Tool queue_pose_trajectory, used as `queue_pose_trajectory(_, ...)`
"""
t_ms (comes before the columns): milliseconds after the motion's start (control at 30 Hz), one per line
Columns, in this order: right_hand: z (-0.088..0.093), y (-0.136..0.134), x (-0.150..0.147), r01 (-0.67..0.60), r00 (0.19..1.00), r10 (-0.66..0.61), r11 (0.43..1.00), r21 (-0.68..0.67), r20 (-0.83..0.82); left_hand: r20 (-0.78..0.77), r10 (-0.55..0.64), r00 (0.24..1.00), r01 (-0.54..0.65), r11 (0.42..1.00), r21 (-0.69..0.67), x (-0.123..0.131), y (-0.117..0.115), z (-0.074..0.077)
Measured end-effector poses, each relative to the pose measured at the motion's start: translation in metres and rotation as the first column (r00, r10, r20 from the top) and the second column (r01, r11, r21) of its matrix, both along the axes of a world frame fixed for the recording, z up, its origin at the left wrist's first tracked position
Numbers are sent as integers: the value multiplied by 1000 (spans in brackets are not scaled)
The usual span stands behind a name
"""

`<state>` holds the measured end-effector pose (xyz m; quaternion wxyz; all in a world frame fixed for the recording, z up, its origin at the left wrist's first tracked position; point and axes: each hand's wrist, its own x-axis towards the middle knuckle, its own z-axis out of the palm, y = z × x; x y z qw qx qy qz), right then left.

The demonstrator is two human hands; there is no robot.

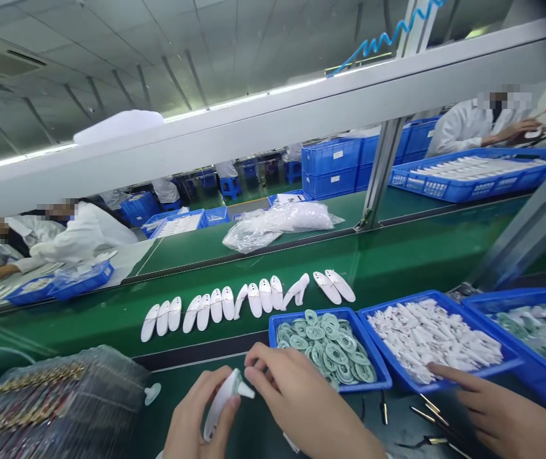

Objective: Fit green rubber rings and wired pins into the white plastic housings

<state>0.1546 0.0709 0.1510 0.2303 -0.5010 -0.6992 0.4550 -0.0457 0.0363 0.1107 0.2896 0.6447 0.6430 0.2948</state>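
Note:
My left hand is wrapped round a white curved plastic part with a pale green piece and a white pointed nozzle at its upper end. Beside that nozzle is my right hand, its thumb and index finger pinched together; whatever lies between the fingertips is too small to name. Just beyond my right hand, a blue tray holds many pale green rings. One loose pale green piece lies left of my left hand.
Another person's hand reaches to a blue tray of small white parts. White housings lie in a row on the green belt. Metal tools are at right, stacked clear trays at left. People in white work beyond.

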Motion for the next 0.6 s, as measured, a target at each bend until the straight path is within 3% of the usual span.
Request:
queue_pose_trajectory(200,-9,2,-14,-35,999,36,998,44,-37,28,43,999,-46,991,129,12,-11,3)
queue_pose_trajectory(367,-12,-7,-23,-46,999,47,997,60,-19,15,24,1000,-25,998,55,-9,-9,-9)
queue_pose_trajectory(467,-17,-23,-7,-64,998,64,997,34,3,-69,54,996,-58,996,-65,-29,4,-23)
queue_pose_trajectory(600,-29,-50,35,-10,994,16,998,-57,106,-181,107,978,-126,987,-97,-58,34,-39)
